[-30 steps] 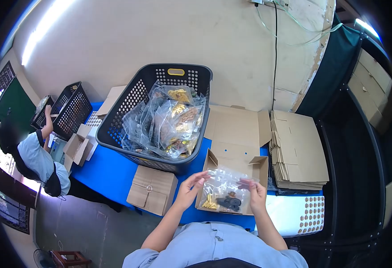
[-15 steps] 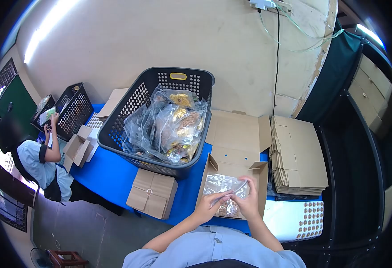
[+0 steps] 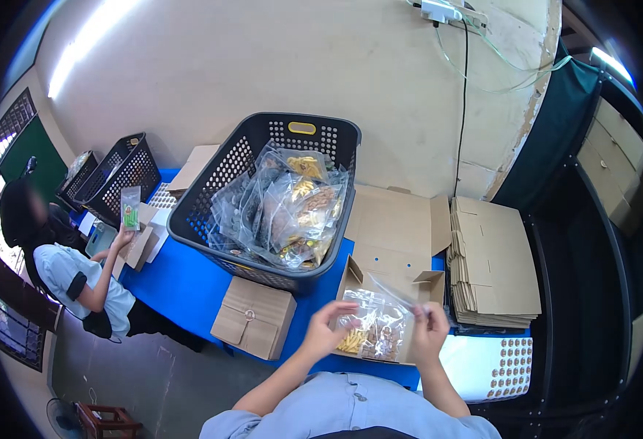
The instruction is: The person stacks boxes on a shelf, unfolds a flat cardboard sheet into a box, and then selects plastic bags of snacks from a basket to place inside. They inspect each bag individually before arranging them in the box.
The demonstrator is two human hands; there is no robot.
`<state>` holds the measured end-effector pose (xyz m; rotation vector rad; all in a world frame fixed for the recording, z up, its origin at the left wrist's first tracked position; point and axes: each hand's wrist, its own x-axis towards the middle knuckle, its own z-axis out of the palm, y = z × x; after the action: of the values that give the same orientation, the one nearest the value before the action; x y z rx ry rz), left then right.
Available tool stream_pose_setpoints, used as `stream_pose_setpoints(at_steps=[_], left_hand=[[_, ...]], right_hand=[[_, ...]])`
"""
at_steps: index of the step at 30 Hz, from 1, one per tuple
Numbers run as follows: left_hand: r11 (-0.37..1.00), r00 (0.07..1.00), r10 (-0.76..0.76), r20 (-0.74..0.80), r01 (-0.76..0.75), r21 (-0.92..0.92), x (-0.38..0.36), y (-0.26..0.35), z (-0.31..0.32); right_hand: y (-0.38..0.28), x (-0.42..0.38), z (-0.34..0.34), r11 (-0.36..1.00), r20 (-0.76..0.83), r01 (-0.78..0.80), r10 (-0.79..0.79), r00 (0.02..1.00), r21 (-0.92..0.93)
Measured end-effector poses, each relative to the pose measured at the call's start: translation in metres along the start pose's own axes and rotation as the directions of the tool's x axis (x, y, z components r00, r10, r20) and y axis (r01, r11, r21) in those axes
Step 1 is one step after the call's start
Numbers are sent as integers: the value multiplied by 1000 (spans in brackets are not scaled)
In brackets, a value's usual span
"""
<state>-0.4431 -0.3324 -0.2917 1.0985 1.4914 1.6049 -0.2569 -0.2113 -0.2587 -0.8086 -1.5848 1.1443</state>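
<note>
A clear plastic bag [image 3: 377, 331] with gold and brown small parts lies in an open cardboard box [image 3: 393, 247] on the blue table. My left hand [image 3: 326, 327] pinches the bag's left top corner. My right hand [image 3: 430, 328] pinches its right top edge, where a clear flap stretches up between the two hands. Both hands hover just above the box's near end.
A black basket [image 3: 211, 207] full of similar bags stands behind the box. A closed small carton [image 3: 255, 317] lies left of it. Flat cartons [image 3: 493, 263] are stacked at right, above a sticker sheet [image 3: 508, 361]. A seated person [image 3: 80, 274] at left holds up a green packet beside another basket [image 3: 113, 175].
My hands have moved apart along the bag's top edge after meeting at its middle. The bag sits lower in the box than a second ago. The person at left raised a packet.
</note>
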Motion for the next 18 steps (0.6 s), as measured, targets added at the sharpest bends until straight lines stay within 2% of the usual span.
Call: stream_pose_setpoints(at_steps=[2,3,4,5,6,7,8,10,11,12,14,15,16,18], left_hand=[[993,976,113,188,-106,-45,-4,8,18],[984,976,97,193,-66,-163,-8,3,31],[959,976,83,200,-24,-281,-13,-1,41],[957,977,84,195,-24,-288,-14,-6,42],[976,981,65,184,-24,-218,-13,-4,43],[989,984,47,170,-22,-146,-11,-2,44],[988,985,51,165,-26,-150,-10,2,42],[996,985,-91,144,87,33,-9,9,38],[1000,994,-20,106,19,7,-11,-25,42],[1000,994,-20,108,19,6,-12,-20,42],[999,996,-36,86,36,-1,-18,-10,44],[996,997,-11,70,5,84,-17,-12,44],[996,997,-13,72,7,84,-16,-12,43],[984,995,-101,26,104,-147,-13,-4,41]], right_hand=[[-22,-7,15,925,224,313,-265,938,-217],[-18,-10,19,914,358,357,-272,893,-195],[-17,-15,24,912,364,358,-271,891,-198],[-19,-20,31,916,348,357,-280,895,-181],[-20,-24,36,919,332,358,-291,897,-161],[-14,-28,36,950,339,283,-225,913,-132],[-12,-28,34,948,344,288,-228,911,-133],[-5,-25,28,973,358,209,-161,920,-99],[7,-23,24,959,373,247,-181,910,-137],[4,-21,25,959,372,247,-181,910,-137],[-6,-18,28,900,338,273,-154,928,-340],[-4,-15,30,890,339,312,-196,920,-333],[-6,-16,31,890,338,310,-194,921,-334],[-18,-13,37,841,96,214,-192,977,-496]])
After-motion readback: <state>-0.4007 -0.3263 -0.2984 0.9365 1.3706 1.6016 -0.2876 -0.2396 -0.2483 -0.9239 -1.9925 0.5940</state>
